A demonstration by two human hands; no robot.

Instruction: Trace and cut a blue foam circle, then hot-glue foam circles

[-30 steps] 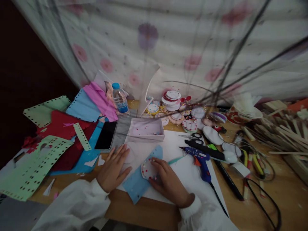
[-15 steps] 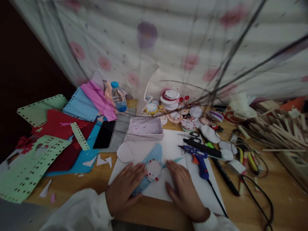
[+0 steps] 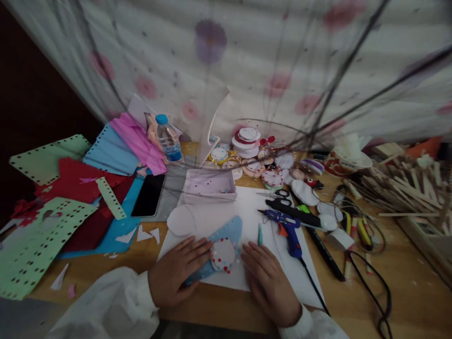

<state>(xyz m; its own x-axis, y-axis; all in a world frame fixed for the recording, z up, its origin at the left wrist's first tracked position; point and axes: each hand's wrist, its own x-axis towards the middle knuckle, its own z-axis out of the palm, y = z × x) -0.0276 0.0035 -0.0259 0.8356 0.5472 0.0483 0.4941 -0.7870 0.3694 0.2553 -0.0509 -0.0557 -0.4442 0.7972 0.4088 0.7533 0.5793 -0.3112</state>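
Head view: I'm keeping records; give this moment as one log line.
left hand: on blue strip | right hand: by teal tool | disc: on strip, between hands

Left hand (image 3: 180, 269) laid palm down, fingers (image 3: 193, 252) extended forward and inward, thumb (image 3: 189, 292) spread. Right hand (image 3: 271, 283) held palm down, fingers pointed forward and inward. Wrists (image 3: 294, 314) set apart.

No word, number or brand name can be read. Small pale marks on the side of the blue glue gun (image 3: 292, 235) are too tiny to make out. The blue band low on the water bottle (image 3: 173, 153) is blurred past reading, and the red-and-white bowl (image 3: 334, 168) shows printing without legible letters.
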